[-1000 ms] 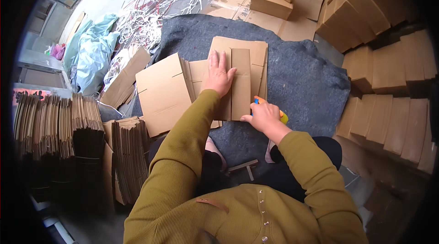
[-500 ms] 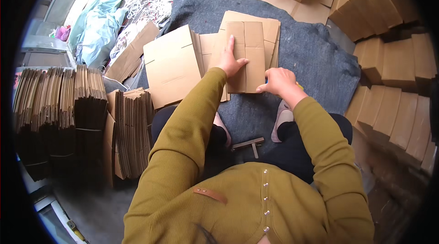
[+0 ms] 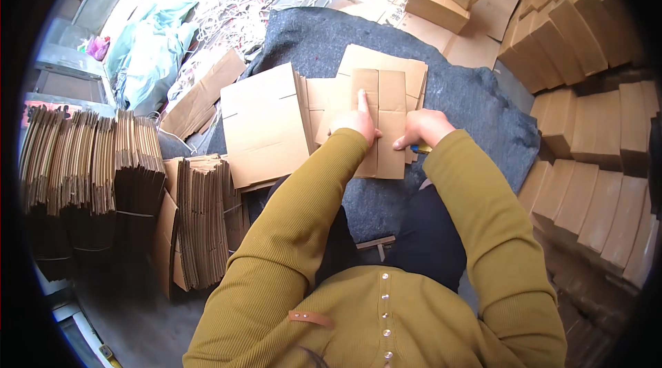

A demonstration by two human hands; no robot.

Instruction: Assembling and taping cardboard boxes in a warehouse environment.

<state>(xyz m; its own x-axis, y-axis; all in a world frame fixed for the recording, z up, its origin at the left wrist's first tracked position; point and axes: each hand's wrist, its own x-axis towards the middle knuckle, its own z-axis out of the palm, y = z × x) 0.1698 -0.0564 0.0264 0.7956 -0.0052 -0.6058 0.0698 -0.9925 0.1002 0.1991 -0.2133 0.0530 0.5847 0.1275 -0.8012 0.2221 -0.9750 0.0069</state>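
A folded flat piece of brown cardboard (image 3: 390,102) lies before me on top of other flat cardboard sheets (image 3: 383,57). My left hand (image 3: 356,120) rests on its left half, index finger stretched forward and thumb spread. At the right edge of the piece, my right hand (image 3: 424,128) is closed, its thumb touching the cardboard. A small blue and yellow tool (image 3: 419,149) shows under that hand; most of it is hidden, so its kind does not show. To the left lies a stack of wider flat cardboard (image 3: 265,126).
A dark blue-grey cloth (image 3: 476,106) spreads under the work. Bundled flat cardboard (image 3: 89,161) stands at the left. Formed brown boxes (image 3: 593,126) are stacked along the right, with more boxes (image 3: 441,2) behind. White straps (image 3: 241,2) lie tangled at the far left.
The whole view has shifted, so the cardboard sits lower in it. My right hand has moved from the near right corner farther up the piece's right edge. My left hand still presses on the piece.
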